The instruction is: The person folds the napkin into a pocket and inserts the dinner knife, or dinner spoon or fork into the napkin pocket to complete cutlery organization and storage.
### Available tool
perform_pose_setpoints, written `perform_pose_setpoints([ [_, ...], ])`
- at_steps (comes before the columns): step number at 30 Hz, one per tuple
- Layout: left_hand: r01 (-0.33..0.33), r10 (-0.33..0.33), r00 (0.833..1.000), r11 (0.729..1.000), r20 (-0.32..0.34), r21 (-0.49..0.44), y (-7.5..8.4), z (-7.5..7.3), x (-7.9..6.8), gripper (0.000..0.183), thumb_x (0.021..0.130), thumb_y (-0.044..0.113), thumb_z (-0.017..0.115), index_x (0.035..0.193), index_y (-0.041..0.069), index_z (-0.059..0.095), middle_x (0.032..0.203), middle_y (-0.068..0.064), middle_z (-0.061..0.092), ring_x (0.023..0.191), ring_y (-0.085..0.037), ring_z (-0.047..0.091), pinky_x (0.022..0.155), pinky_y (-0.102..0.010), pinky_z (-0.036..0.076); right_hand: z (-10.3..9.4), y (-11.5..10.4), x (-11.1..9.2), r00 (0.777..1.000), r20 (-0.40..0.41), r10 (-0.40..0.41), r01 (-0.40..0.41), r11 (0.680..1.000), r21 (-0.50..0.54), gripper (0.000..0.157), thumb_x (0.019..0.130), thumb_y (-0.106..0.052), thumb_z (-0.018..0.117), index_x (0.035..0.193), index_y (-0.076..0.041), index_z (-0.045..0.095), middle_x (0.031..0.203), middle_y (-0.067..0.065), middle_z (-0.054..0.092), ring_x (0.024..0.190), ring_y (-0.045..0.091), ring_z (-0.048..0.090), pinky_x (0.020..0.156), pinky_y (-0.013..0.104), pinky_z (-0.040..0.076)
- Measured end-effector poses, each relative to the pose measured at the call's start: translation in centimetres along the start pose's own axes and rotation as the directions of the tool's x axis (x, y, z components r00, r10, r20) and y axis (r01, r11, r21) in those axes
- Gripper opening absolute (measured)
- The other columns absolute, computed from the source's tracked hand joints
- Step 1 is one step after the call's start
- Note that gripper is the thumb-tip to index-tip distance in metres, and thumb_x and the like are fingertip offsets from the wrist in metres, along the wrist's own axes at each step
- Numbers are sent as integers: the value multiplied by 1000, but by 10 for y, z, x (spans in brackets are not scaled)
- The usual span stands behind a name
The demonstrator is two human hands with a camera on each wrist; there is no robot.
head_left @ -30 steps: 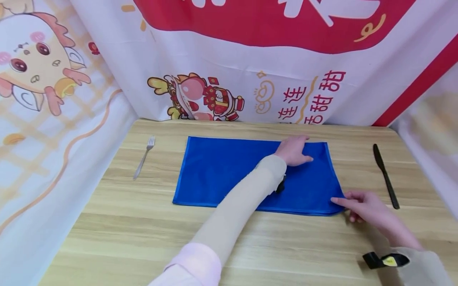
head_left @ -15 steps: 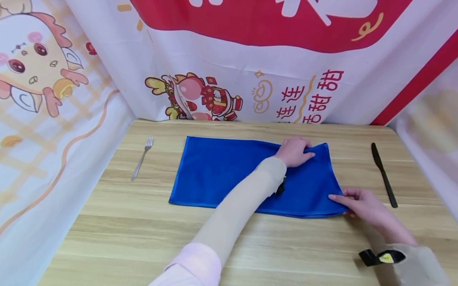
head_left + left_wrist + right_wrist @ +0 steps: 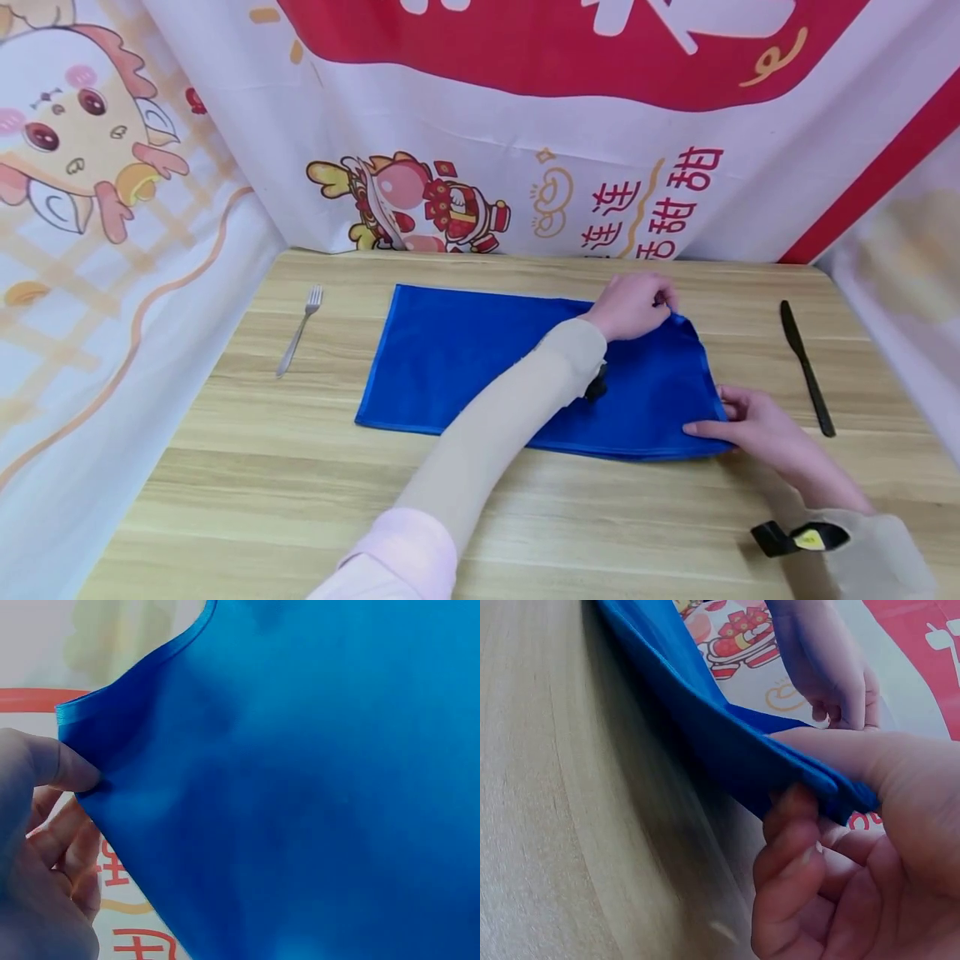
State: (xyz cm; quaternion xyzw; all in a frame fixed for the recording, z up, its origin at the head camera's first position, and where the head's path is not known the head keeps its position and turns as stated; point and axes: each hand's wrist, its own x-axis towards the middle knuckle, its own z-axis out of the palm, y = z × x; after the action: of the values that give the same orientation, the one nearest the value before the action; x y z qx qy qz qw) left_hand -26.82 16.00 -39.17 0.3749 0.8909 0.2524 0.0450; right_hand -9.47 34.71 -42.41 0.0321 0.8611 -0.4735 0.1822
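Ideally, hold both right corners of the cloth (image 3: 465, 358) level and taut so its layers don't slip; it lies on the tabletop (image 3: 300, 500) between fork (image 3: 299, 331) and knife (image 3: 807, 367). Your left hand (image 3: 636, 306) pinches the far corner, its arm (image 3: 491, 423) stretched across the cloth; your right hand (image 3: 759, 427) pinches the near corner, thumb on top

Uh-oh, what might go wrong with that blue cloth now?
The blue cloth's layers might slip apart, since the right hand pinches stacked edges near one corner. The left sleeve stretches across the cloth, so it could rumple it. And the black knife lies near the right hand, so a sideways move may bump it.
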Motion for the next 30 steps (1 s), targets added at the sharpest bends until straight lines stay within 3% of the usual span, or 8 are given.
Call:
perform_pose_setpoints([
  [4,-23,24,1000,998,8,-60,3,-4,-2,7,101,20,63,99,22,69,99,15,64,93,-1,56,89,-19,40,-1,1,0,1000,18,-15,16,999,-38,71,94,-28,77,144,10,44,128,24,64,104,22,64,81,22,52],
  [8,-44,57,994,990,96,-133,10,-8,-3,14,102,19,64,114,22,68,111,10,66,99,-3,57,86,-15,43,-2,0,0,1000,11,-20,20,997,-70,70,96,-31,75,145,9,45,135,27,59,112,29,61,82,21,50],
  [11,-72,90,984,990,154,-119,14,-9,-4,25,103,22,62,127,27,68,122,10,64,105,-3,56,90,-15,42,-2,-1,0,1000,11,-15,16,996,-88,69,96,-33,73,144,8,47,134,27,59,112,31,61,85,26,51],
  [14,-99,112,978,992,175,-83,16,-9,-5,22,104,25,60,123,29,71,122,12,64,107,-4,55,92,-15,40,-2,-1,1,1000,12,1,0,995,-98,66,99,-37,69,143,7,49,131,24,62,110,28,62,87,31,50],
  [18,-122,135,977,989,163,-88,15,-12,-5,12,103,21,62,107,25,73,112,13,66,103,-3,55,90,-13,40,-4,-2,1,999,-6,54,-54,997,-61,63,105,-47,54,137,8,55,109,14,69,97,20,62,80,30,49],
  [22,-144,157,980,983,119,-112,10,-19,-7,9,99,13,65,97,20,70,103,11,65,96,-5,55,86,-14,40,-9,1,1,994,-2,111,-111,994,22,73,107,-52,43,138,14,50,85,4,58,80,19,60,70,31,51],
  [25,-134,144,986,984,82,-118,6,-27,-7,9,97,9,67,96,18,68,100,9,65,95,-5,55,85,-15,40,-11,4,1,992,6,123,-123,991,53,71,107,-49,47,137,15,50,82,2,58,79,19,61,70,32,54],
  [30,-75,81,996,988,38,-138,2,-39,-8,18,95,5,70,106,19,73,107,10,67,102,-3,57,88,-15,42,-12,9,-1,996,-38,86,-86,996,23,49,102,-43,62,113,4,69,85,1,64,79,18,60,69,30,53],
])
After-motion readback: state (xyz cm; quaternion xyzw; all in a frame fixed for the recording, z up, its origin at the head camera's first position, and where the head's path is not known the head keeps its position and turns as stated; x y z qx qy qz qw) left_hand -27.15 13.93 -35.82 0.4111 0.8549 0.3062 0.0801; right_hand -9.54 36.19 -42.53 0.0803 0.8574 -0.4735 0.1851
